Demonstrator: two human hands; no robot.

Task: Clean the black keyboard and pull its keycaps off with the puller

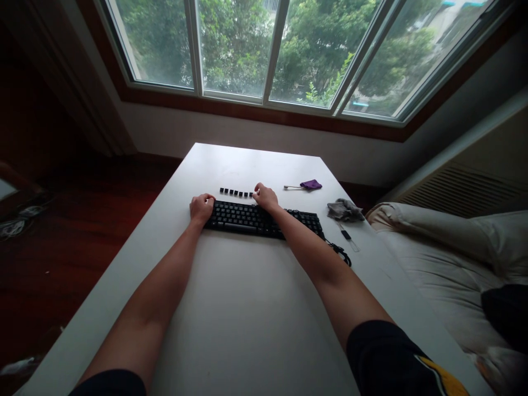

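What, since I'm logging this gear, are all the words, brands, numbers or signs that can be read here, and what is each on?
None can be read in this view.
Black keyboard: any key legends are too small and blurred to read.
Row of small black keycaps: too small to read.
Right sleeve: a yellow patch with pale edging shows, but no readable text.

We count 2 hands total, i.e. 1 L hand [201, 209] & 1 R hand [266, 196]; 1 blk kbd [237, 216] w/ 1 cable [341, 253]; approx. 7 sm. blk keycaps [236, 193] visible, any behind fingers hidden from us; 1 purple cloth [311, 185], 1 gray cloth [344, 210], 1 thin stick [292, 188], 1 wire-loop tool [345, 235], 1 tbl [251, 308], 4 window panes [235, 49].
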